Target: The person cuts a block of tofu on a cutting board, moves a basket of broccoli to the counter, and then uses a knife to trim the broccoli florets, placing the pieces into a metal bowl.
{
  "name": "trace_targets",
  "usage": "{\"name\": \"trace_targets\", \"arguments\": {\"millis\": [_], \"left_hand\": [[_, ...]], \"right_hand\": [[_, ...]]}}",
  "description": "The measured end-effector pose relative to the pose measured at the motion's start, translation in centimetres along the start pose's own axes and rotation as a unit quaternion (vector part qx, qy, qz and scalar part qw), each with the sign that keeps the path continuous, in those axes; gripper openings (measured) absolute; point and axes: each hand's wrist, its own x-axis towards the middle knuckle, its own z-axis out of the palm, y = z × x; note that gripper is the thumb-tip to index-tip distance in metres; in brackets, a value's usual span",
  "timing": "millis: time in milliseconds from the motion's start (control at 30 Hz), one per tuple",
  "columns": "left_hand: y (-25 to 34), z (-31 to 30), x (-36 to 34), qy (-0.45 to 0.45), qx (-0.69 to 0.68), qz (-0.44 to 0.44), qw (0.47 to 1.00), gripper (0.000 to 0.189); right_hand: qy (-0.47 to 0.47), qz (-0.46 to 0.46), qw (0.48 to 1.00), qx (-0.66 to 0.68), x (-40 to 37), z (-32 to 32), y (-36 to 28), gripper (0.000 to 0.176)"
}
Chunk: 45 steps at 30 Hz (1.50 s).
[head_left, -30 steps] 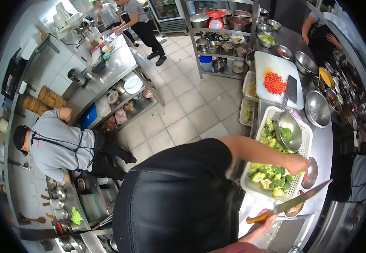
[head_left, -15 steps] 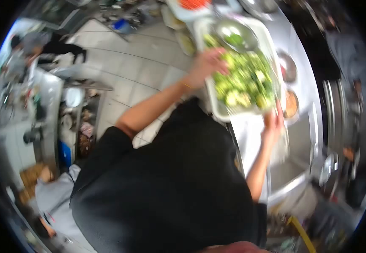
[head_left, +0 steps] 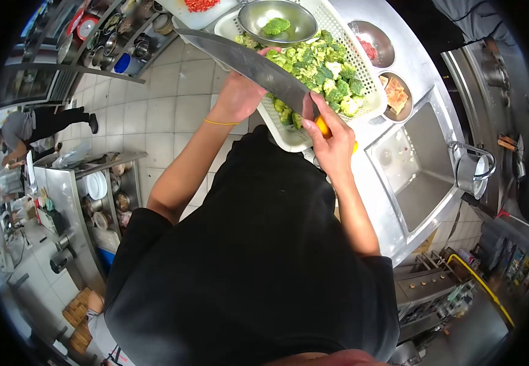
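Right hand (head_left: 331, 146) grips the knife (head_left: 246, 61), blade toward 10 o'clock over the left hand (head_left: 237, 97) (grip hidden) at the basket (head_left: 286, 141); a slip could cut it.

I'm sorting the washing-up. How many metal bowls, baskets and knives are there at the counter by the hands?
Metal bowls: 3 (bowl with a broccoli floret, bowl with red bits, bowl with tan pieces)
White plastic basket: 1, holding cut broccoli
Knife: 1, in the right hand
Total: 5
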Motion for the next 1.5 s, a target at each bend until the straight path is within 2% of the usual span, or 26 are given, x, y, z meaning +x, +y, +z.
{"name": "trace_targets", "arguments": {"millis": [100, 167, 200, 233, 267, 333, 367, 433, 500, 533, 567, 667, 700, 767, 800, 900, 933, 1000, 1033, 1067, 1133, 1200, 1267, 1300, 1333, 1500], "left_hand": [[-0.5, -1.3, 0.5, -0.055, 0.032, 0.001, 0.998, 0.054], [-0.2, -1.7, 0.7, 0.003, -0.075, -0.002, 0.997, 0.045], [0.4, -1.8, 1.9, -0.006, -0.075, -0.007, 0.997, 0.045], [1.6, -1.8, 3.9, 0.046, 0.136, 0.045, 0.989, 0.042], [2.8, -1.9, 5.8, 0.096, 0.340, 0.096, 0.931, 0.038], [4.0, -2.9, 10.0, 0.074, 0.533, 0.124, 0.834, 0.030], [3.6, -2.0, 10.3, 0.065, 0.529, 0.115, 0.838, 0.030], [2.0, 0.1, 11.0, 0.020, 0.688, 0.326, 0.647, 0.038], [-1.4, 2.8, 11.3, -0.152, 0.624, 0.203, 0.740, 0.027], [-3.7, 3.9, 11.2, -0.223, 0.621, 0.146, 0.737, 0.029], [-6.6, 4.1, 11.4, -0.281, 0.649, 0.210, 0.675, 0.029], [-12.8, 6.2, 12.2, -0.282, 0.751, 0.185, 0.568, 0.033], [-13.8, 7.0, 12.5, -0.292, 0.746, 0.187, 0.569, 0.033], [-15.2, 8.0, 12.9, -0.259, 0.825, 0.086, 0.495, 0.037], [-15.7, 7.7, 13.0, -0.266, 0.824, 0.088, 0.492, 0.037], [-14.5, 6.1, 13.0, -0.205, 0.656, 0.163, 0.708, 0.037], [-13.0, 6.3, 12.6, -0.187, 0.603, 0.024, 0.775, 0.031], [-10.3, 5.4, 12.4, -0.124, 0.343, -0.111, 0.924, 0.026], [-9.0, 4.7, 12.2, -0.127, 0.203, -0.173, 0.955, 0.020], [-7.8, 4.1, 11.8, -0.125, 0.056, -0.227, 0.964, 0.014], [-6.2, 3.3, 10.7, -0.121, 0.028, -0.242, 0.962, 0.008], [-5.4, 2.6, 9.4, -0.150, -0.036, -0.219, 0.963, 0.024], [-4.0, 2.9, 7.8, -0.162, -0.040, -0.200, 0.966, 0.026], [-3.6, 3.2, 6.8, -0.120, -0.041, -0.184, 0.975, 0.025], [-3.3, 3.3, 6.2, -0.079, -0.042, -0.167, 0.982, 0.024], [-2.2, 2.0, 4.4, -0.076, -0.022, -0.088, 0.993, 0.020]], "right_hand": [[0.012, 0.006, 1.000, 0.022, 0.0, 0.0, -0.2, 0.046], [0.015, 0.024, 0.999, 0.020, -0.6, -0.6, -0.3, 0.046], [0.015, 0.054, 0.997, 0.052, -0.8, -0.9, -0.3, 0.045], [0.016, 0.081, 0.993, 0.084, -0.8, -1.2, -0.1, 0.044], [0.024, 0.083, 0.993, 0.081, -1.0, -1.6, 0.3, 0.044], [0.040, 0.194, 0.969, 0.145, -2.4, -2.7, 1.4, 0.043], [0.041, 0.245, 0.954, 0.168, -2.9, -3.9, 1.1, 0.041], [0.095, 0.258, 0.949, 0.152, -5.1, -5.4, 2.8, 0.040], [0.130, 0.276, 0.941, 0.145, -7.0, -7.0, 3.7, 0.040], [0.150, 0.270, 0.942, 0.131, -7.9, -7.4, 4.1, 0.041], [0.172, 0.290, 0.933, 0.130, -8.7, -7.9, 4.3, 0.040], [0.204, 0.316, 0.917, 0.130, -10.4, -9.0, 4.0, 0.040], [0.215, 0.309, 0.919, 0.119, -10.7, -9.2, 3.7, 0.041], [0.236, 0.312, 0.910, 0.136, -11.4, -9.2, 3.4, 0.040], [0.249, 0.309, 0.905, 0.157, -11.6, -9.2, 3.4, 0.040], [0.254, 0.307, 0.903, 0.163, -12.0, -9.2, 3.0, 0.039], [0.251, 0.308, 0.904, 0.160, -11.9, -9.0, 3.0, 0.039], [0.254, 0.310, 0.901, 0.163, -11.5, -8.6, 3.0, 0.039], [0.239, 0.314, 0.907, 0.149, -11.1, -8.4, 3.1, 0.038], [0.220, 0.316, 0.913, 0.135, -10.6, -8.1, 3.2, 0.038], [0.191, 0.281, 0.936, 0.092, -9.0, -7.3, 3.7, 0.037], [0.164, 0.245, 0.954, 0.048, -7.0, -6.4, 3.5, 0.037], [0.111, 0.183, 0.977, -0.020, -4.3, -5.8, 2.1, 0.038], [0.110, 0.148, 0.982, -0.036, -3.2, -5.4, 1.5, 0.038], [0.104, 0.144, 0.984, -0.033, -2.3, -5.1, 1.2, 0.038], [0.042, 0.098, 0.994, -0.036, 0.2, -3.6, 0.4, 0.038]]}}
